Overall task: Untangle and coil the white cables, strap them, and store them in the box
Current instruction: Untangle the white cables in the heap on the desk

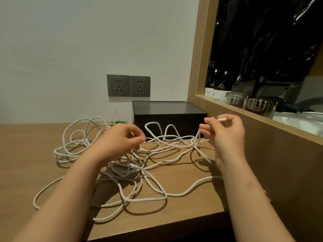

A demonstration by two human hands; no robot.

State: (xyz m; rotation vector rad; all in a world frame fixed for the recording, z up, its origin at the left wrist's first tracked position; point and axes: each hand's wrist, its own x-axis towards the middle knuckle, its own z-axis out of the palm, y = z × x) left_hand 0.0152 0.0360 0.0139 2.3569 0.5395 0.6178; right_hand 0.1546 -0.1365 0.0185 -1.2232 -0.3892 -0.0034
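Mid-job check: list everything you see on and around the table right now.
white cables: number unclear, white, tangled on the table
table: one, brown wood, under the cables
black box: one, black, back of table
green item: one, green, behind tangle, left of box
wall sockets: two, grey, above the box
glass jars: two, clear, ledge at right
bottles: two, dark, white labels, left of jars
plastic sheet: one, black, above the ledge
left hand: one, pinches a cable over the tangle
right hand: one, pinches a cable end near the box
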